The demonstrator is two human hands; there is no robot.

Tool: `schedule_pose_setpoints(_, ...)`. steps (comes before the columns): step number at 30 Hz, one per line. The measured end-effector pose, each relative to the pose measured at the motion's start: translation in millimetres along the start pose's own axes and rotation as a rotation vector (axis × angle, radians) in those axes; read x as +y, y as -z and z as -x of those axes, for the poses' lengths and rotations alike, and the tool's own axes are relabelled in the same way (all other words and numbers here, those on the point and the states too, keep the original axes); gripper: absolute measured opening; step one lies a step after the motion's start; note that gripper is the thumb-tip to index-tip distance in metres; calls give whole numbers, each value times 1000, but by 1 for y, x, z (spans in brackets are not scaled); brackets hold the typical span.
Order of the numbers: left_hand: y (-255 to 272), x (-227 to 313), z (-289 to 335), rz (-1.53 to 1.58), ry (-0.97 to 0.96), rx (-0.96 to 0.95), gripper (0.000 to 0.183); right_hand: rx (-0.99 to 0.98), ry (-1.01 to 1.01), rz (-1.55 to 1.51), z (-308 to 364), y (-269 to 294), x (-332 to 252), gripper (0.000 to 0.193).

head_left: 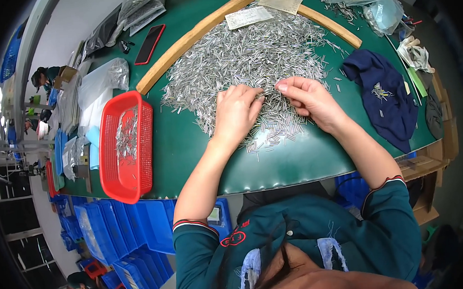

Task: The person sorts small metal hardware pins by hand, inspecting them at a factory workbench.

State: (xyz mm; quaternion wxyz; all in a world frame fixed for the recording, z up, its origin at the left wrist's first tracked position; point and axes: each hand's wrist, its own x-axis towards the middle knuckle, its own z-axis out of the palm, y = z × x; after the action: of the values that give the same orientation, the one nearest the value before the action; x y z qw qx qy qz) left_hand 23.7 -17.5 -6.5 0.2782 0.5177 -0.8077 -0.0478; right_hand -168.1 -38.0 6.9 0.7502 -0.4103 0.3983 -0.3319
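Green surface [190, 171] lies nearest; beyond, our left hand [234, 111] curls and our right hand [311, 100] holds thumb near forefinger; we cannot tell what either grips. Metal pins [247, 51] heap beneath, up to wooden strips [188, 43]: likely light, stiff, slippery, best pinched mid-length.

Silvery metal pins [237, 59] glint against my deep green table [190, 168].
I have a red basket [145, 144] patterned with small holes, a black phone [150, 43] edged in red, honey-tan wooden strips [190, 39], a navy cloth [362, 73] and bright blue bins [159, 223]; my dark green shirt [305, 219] has cuffs [196, 224] striped in red, white and black, plus a red emblem [233, 238].
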Motion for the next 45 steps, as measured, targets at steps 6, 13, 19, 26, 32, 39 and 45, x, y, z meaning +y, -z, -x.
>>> schedule_pose_setpoints(6,4,11,-1,377,166,66,16,7,168,308,3,-8,1,20)
schedule_pose_setpoints(13,-7,16,1,339,16,155,20,29,367,328,-6,-2,18,22)
schedule_pose_setpoints(19,-5,21,2,404,117,45,24,124,463,530,3,-7,15,18)
schedule_pose_setpoints(26,-3,21,3,720,339,-57,28,188,661,769,9,-9,8,14)
schedule_pose_setpoints(32,-9,17,6,861,372,-50,28,203,757,852,10,-11,8,12)
schedule_pose_setpoints(39,-11,18,6,1026,393,-42,28,198,773,840,13,-11,7,11)
schedule_pose_setpoints(45,-8,20,4,794,273,10,29,194,766,850,13,-11,7,14)
